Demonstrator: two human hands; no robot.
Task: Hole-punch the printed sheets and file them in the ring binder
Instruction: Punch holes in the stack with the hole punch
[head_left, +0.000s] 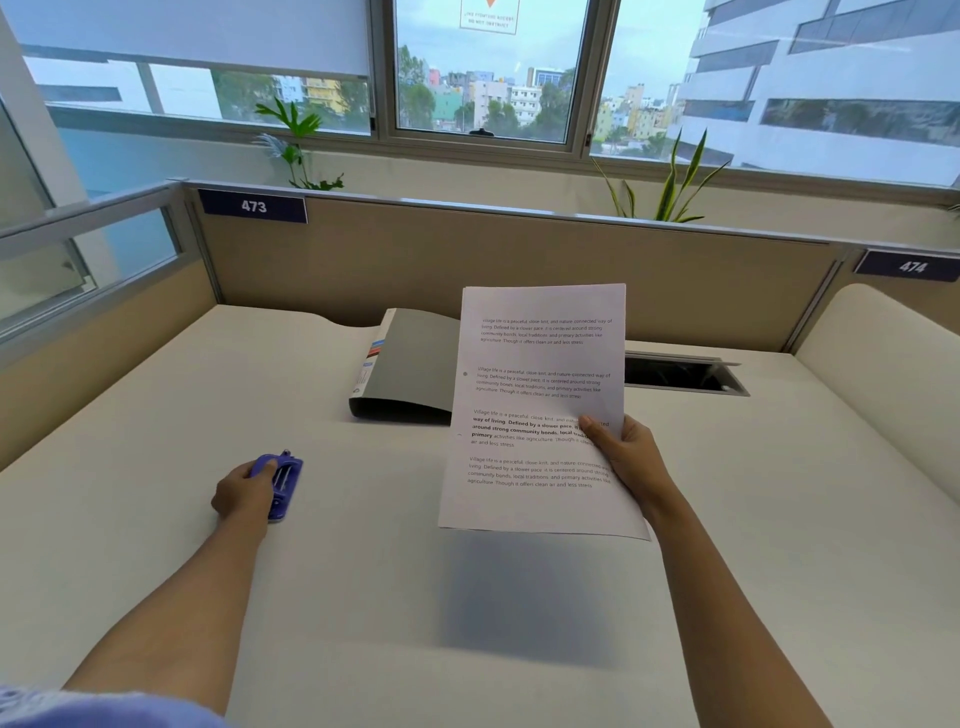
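Observation:
My right hand (626, 460) grips the printed sheets (535, 405) by their right edge and holds them upright above the desk; a punched hole shows near their left margin. My left hand (244, 491) lies on a small purple hole punch (284, 486) on the desk, fingers curled over its left side. The grey ring binder (410, 369) is closed and lies flat at the back of the desk, partly hidden behind the sheets.
The cream desk (363, 571) is walled by beige partitions marked 473 (253, 206) and 474 (912, 266). A cable slot (683, 374) is open at the back right. Plants and windows stand beyond the partition.

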